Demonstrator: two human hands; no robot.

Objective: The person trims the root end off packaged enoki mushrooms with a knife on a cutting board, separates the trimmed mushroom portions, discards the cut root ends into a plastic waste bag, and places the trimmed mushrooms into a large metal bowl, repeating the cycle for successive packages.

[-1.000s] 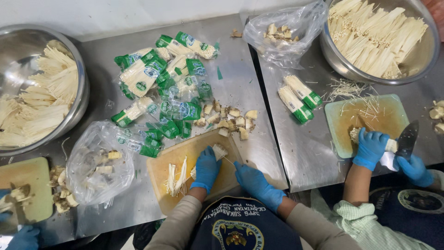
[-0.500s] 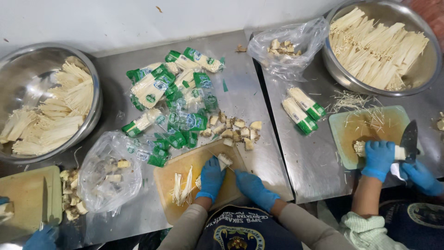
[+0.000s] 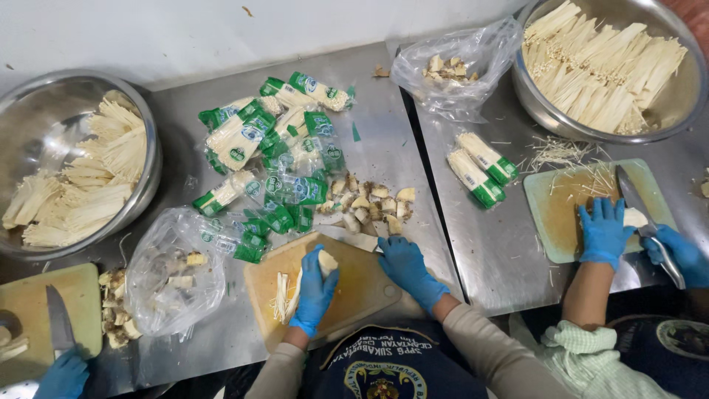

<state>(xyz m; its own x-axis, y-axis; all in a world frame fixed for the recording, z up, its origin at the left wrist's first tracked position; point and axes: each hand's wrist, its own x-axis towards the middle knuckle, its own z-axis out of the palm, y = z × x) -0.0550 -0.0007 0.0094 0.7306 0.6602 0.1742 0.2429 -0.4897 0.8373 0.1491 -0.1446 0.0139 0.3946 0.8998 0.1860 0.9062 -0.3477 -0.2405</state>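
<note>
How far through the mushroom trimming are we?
Done: trimmed mushrooms fill the left bowl, cut stubs lie piled. In hand: left hand holds a bunch on the board, right hand the knife. Left: many sealed packs.

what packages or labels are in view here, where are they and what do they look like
Mushroom packs: a loose pile on the steel table above the wooden board, clear sleeves with green printed ends, some empty.
Two packs: side by side left of the green board, white stalks, green bases.
Clear bag: left of the left hand, holds cut stumps.
Second bag: beside the far right bowl, clear, crumpled.
Badge: round, on a dark shirt, bottom centre.
</note>
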